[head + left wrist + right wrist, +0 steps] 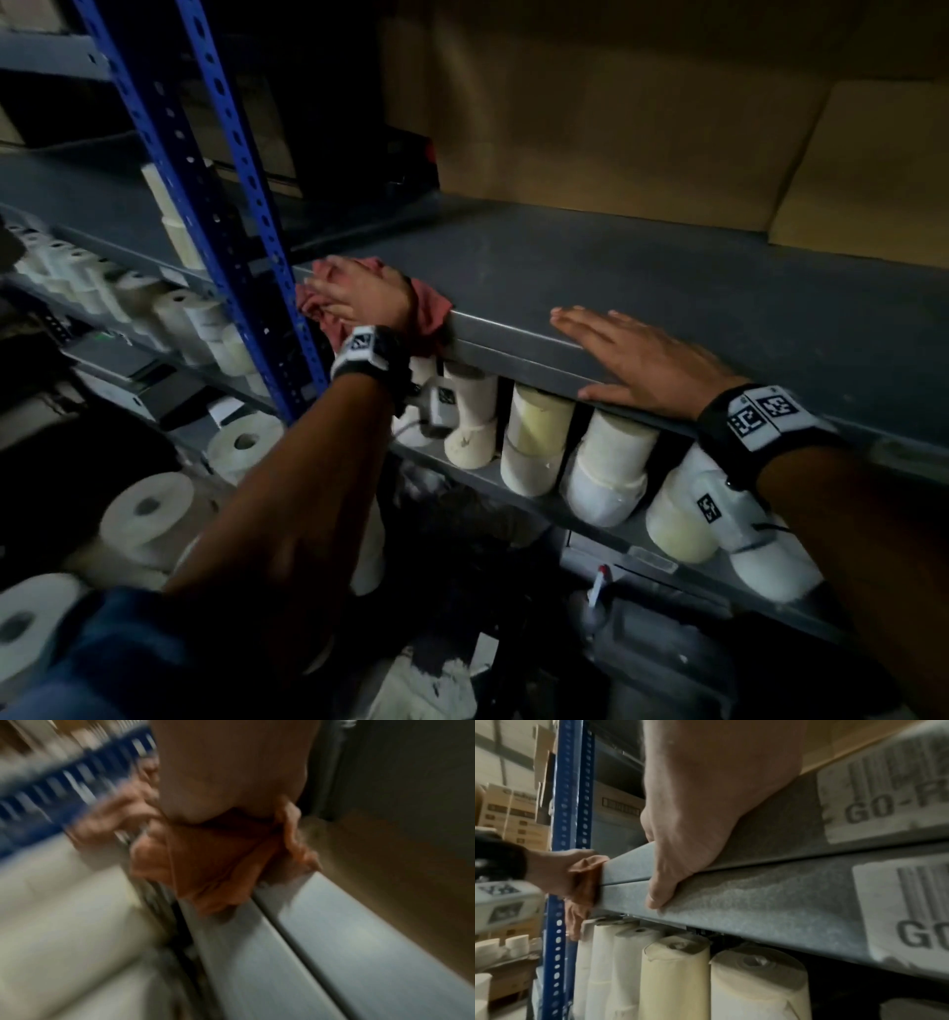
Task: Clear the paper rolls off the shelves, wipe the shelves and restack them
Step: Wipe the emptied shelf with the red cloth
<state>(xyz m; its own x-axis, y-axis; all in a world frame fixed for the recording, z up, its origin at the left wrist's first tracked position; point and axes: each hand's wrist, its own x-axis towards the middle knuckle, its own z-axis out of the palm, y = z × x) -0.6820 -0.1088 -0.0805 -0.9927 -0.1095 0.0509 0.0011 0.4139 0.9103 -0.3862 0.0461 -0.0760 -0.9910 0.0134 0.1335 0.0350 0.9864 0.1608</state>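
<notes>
Grey shelf (667, 288) edge: left hand (354, 298) presses cloth (429, 318) beside blue post (241, 231); right hand (647, 360) flat, open-fingered.

Brown cardboard boxes (642, 118) stand at the back, well beyond the fingers. Two barcode labels (885, 787) marked "GO" are stuck right of the fingers. A blue perforated upright (226, 205) rises just left of the fingers.

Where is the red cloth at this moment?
In the head view, the red cloth lies under the left hand on the grey shelf's front edge, beside the blue upright.
</notes>
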